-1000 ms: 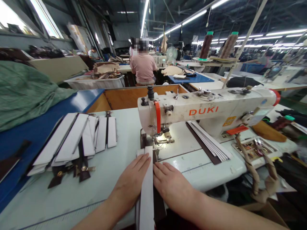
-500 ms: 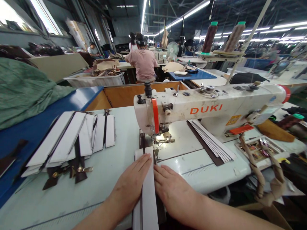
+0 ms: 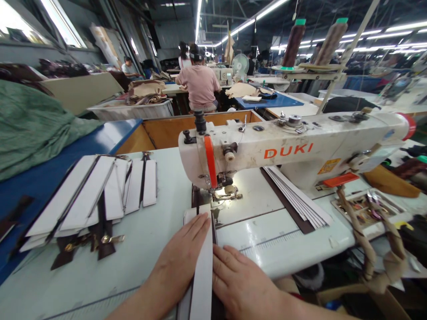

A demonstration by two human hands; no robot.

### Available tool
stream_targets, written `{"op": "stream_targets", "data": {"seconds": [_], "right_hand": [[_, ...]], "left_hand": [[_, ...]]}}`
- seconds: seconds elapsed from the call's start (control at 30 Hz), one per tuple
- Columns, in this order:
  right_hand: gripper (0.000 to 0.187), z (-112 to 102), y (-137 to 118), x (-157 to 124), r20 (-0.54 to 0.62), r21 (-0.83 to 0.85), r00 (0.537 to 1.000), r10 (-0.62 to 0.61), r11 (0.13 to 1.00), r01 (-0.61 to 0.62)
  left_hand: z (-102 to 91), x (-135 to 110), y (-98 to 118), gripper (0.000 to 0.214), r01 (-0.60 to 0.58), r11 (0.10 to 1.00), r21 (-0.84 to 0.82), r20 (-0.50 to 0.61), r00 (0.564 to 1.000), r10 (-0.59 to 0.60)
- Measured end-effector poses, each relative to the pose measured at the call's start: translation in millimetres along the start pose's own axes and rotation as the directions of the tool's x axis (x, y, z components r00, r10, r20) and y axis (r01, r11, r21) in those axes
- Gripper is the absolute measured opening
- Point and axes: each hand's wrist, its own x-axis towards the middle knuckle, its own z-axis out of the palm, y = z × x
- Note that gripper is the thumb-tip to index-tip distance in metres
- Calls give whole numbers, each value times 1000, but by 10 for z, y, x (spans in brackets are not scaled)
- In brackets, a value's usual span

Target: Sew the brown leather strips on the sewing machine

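Observation:
A white-backed strip assembly (image 3: 202, 275), with a dark band along its right edge, runs toward the front of a sewing machine (image 3: 230, 155). Its far end lies just before the lit presser foot (image 3: 230, 193). My left hand (image 3: 182, 253) lies flat on the white strip, fingers stretched forward and together. Against the right edge rests my right hand (image 3: 238, 278), its fingers extended over the dark band and its thumb hidden. Left of the hands, similar white-backed strips (image 3: 83, 195) with dark zipper tape and brass-coloured zipper pulls (image 3: 106, 239) lie in a fanned pile.
More white strips (image 3: 296, 195) lie under the machine arm on a dark piece. A parts tray (image 3: 370, 209) with small tools sits at the right edge. Thread cones (image 3: 293, 46) stand behind the machine. A person in pink (image 3: 200, 86) sits farther back.
My right hand has slid back toward me along the strip's edge. The left hand keeps nearly the same place on the strip. The view has shifted slightly.

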Motion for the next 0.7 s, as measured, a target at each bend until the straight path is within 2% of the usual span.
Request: {"op": "stream_targets", "data": {"seconds": [0.17,0.3,0.4,0.57,0.7], "right_hand": [[57,57,-11,25,-28,29,999,18,999,-17],[66,26,15,10,-3,26,1000,-2,1000,2],[60,23,44,-8,-5,-30,999,-38,999,38],[39,107,82,-37,-99,-181,990,-97,980,78],[34,169,93,-43,-207,-244,970,-130,967,77]], "left_hand": [[27,-27,-17,44,13,999,-35,9,1000,-12],[24,-28,-14,44,23,999,-41,3,1000,-23],[10,-28,-9,44,32,997,-65,-8,999,-33],[-12,-23,9,45,43,998,-37,-47,998,-45],[-14,-15,16,44,40,999,-8,-57,998,-41]]}}
